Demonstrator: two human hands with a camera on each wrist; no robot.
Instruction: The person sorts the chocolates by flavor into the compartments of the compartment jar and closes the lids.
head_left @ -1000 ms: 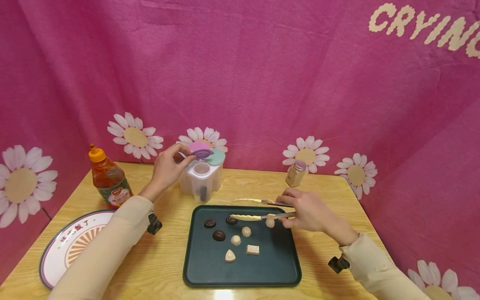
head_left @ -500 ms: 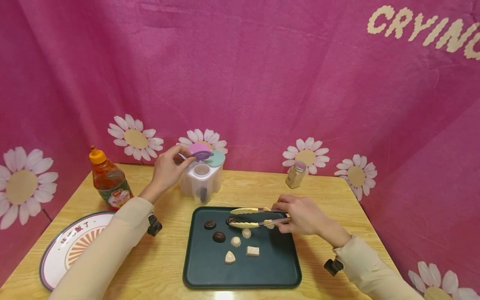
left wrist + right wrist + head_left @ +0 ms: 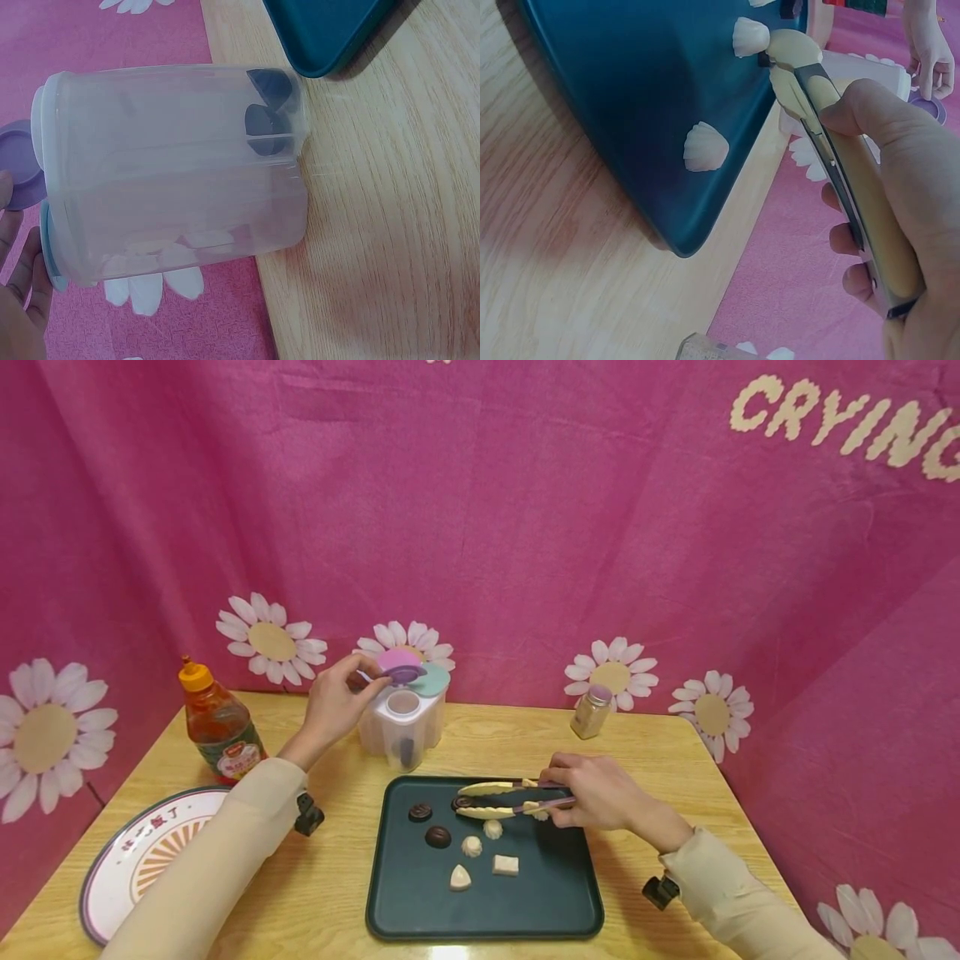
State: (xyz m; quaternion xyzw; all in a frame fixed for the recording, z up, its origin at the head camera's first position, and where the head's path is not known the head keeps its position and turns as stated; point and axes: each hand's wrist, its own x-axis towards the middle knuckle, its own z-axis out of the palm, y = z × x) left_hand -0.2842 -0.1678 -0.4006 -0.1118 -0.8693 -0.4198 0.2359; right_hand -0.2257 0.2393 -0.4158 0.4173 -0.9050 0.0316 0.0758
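Tongs (image 3: 498, 799) have moved left over the tray (image 3: 558, 893), tips now around the dark chocolate (image 3: 462, 802).
This chocolate lies at 9 o'clock from the right hand (image 3: 596, 791), which grips the handles; left hand (image 3: 335, 702) pinches the purple lid (image 3: 405, 673) on the container (image 3: 401, 724).

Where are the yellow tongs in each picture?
Head view: the tongs lie across the far edge of the dark green tray, held by the right hand.
Left wrist view: the tongs are not in it; only a tray corner shows at the top.
Right wrist view: the tongs run from the top centre down to the right hand.
Shared landmark: the tray.
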